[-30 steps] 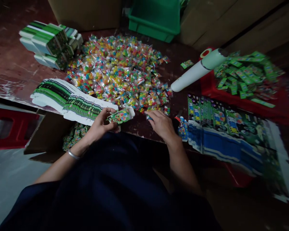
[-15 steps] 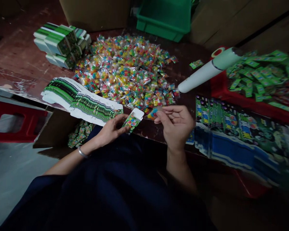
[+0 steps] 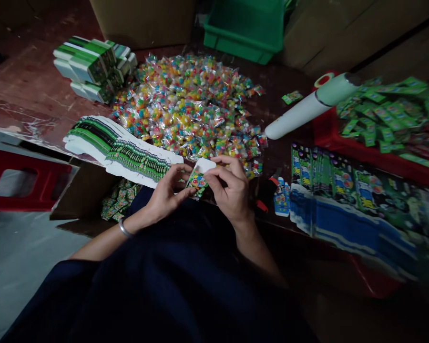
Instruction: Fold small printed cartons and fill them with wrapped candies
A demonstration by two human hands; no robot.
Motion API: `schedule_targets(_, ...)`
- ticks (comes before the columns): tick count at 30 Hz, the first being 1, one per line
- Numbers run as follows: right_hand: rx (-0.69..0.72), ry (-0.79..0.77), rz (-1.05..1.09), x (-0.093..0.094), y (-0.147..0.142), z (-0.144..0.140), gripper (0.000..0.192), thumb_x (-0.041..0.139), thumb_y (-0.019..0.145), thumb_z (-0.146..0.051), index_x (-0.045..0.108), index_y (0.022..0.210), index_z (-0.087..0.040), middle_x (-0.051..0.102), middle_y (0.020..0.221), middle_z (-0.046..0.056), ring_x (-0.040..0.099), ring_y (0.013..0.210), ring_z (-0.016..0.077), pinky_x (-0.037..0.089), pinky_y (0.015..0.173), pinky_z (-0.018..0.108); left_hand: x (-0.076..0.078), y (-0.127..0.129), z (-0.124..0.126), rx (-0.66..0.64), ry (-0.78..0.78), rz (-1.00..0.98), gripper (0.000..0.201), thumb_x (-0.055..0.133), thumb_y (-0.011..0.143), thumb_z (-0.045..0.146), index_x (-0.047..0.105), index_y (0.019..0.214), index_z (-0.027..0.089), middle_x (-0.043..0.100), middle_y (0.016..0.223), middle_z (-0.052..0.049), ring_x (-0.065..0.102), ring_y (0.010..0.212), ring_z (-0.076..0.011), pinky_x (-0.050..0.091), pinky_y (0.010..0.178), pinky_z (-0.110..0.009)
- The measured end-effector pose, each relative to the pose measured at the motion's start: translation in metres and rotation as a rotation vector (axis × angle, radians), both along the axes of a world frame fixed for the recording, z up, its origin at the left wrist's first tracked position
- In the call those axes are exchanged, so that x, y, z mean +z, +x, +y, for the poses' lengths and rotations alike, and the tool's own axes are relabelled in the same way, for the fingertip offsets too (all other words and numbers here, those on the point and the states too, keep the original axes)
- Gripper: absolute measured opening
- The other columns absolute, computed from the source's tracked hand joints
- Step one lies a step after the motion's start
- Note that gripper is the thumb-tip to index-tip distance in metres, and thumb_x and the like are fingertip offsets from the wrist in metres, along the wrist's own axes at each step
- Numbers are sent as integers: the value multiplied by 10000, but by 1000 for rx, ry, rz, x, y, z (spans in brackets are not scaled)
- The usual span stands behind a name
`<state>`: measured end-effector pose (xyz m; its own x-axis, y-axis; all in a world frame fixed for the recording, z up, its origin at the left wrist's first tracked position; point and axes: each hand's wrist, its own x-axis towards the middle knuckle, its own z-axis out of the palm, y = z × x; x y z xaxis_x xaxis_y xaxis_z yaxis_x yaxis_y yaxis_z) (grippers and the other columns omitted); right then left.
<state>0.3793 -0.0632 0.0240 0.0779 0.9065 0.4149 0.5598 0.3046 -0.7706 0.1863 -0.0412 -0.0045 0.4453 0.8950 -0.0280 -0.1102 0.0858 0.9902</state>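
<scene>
My left hand point(image 3: 168, 194) holds a small green printed candy box point(image 3: 197, 181) between thumb and fingers, its white end flap raised. At the box's upper right side, my right hand point(image 3: 231, 191) is closed, thumb and fingertips pinching at the open end. Any candy packet inside the box or under these fingers is hidden. Just beyond both hands lies a large heap of clear packets of coloured candies point(image 3: 186, 109). A fanned row of flat green-and-white cartons point(image 3: 139, 159) lies beside my left hand.
Strapped carton stacks point(image 3: 84, 62) stand far left; a green tray point(image 3: 241, 40) is behind the heap. On the right are a white cylinder point(image 3: 300, 114), a red bin point(image 3: 329, 131) of green packets, printed pouches point(image 3: 350, 190) and a blue carton point(image 3: 282, 197). Below left, a cardboard box point(image 3: 75, 193) holds small packs.
My right hand has moved left to the box's open end. The candy packet it held is out of sight now. My left hand keeps the box in nearly the same place.
</scene>
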Motion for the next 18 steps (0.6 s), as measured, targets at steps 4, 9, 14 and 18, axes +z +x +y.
schedule_targets(4,-3,-78,268,-19,-6,-7,269,722,954,-371,707,1212,-298,761,1071,41,744,913,201,631,788,346,3,-2,-2,-7,51,-35,574,776,895,283,501,1398,261,613,1164,-55,639,788,-102,606,730,-248)
schedule_targets(9,-28,-18,225,-37,-15,-12,97,692,966,-325,748,1028,-275,767,1028,50,745,946,218,615,869,383,0,-1,-3,-56,53,-51,309,755,910,299,559,1135,219,593,1120,-51,590,782,-101,568,648,-212)
schedule_targets(14,12,-14,286,-38,-19,-8,39,692,964,-304,689,969,-265,750,1107,58,733,1019,216,597,890,374,1,1,-1,-52,24,-90,348,785,883,311,537,1109,218,558,1084,-37,582,810,-103,571,640,-192)
schedule_targets(18,-16,-4,418,-34,-25,-4,174,701,958,-364,645,1098,-278,744,1030,47,735,958,211,601,880,380,4,1,-1,-12,-69,-156,469,832,838,258,468,1134,243,574,1019,2,621,729,-71,572,634,-177)
